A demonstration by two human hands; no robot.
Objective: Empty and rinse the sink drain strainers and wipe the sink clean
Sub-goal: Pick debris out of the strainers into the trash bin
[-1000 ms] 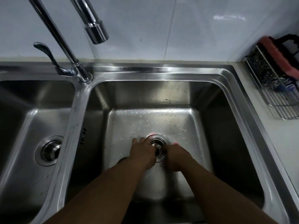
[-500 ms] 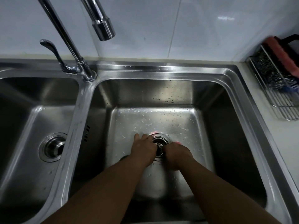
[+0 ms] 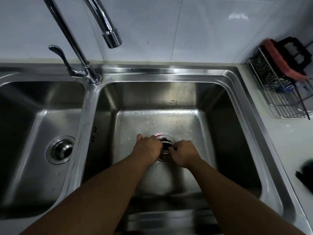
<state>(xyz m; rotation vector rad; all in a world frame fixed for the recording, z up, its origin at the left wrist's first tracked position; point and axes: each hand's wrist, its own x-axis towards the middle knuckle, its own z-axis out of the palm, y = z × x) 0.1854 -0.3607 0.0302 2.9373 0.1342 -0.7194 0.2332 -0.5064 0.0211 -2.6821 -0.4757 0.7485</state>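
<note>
A double stainless sink fills the view. In the right basin (image 3: 220, 126), both my hands are down at the drain. My left hand (image 3: 147, 150) curls over the left side of the metal drain strainer (image 3: 165, 150) and my right hand (image 3: 183, 152) pinches it from the right. The strainer sits between my fingers, partly hidden, and looks slightly raised from its ring. Small white food scraps dot the basin floor (image 3: 152, 122). The left basin (image 3: 33, 126) has its own drain strainer (image 3: 61, 149) seated in place.
A chrome tap (image 3: 111, 37) with a lever handle (image 3: 58, 51) stands on the divider at the back. A wire rack (image 3: 279, 92) with steel wool and a pink cloth sits on the right counter. A dark object (image 3: 306, 175) lies at the right edge.
My right hand has shifted slightly to the right and upward at the drain, and the strainer body now shows between my hands. The view has tilted a little.
</note>
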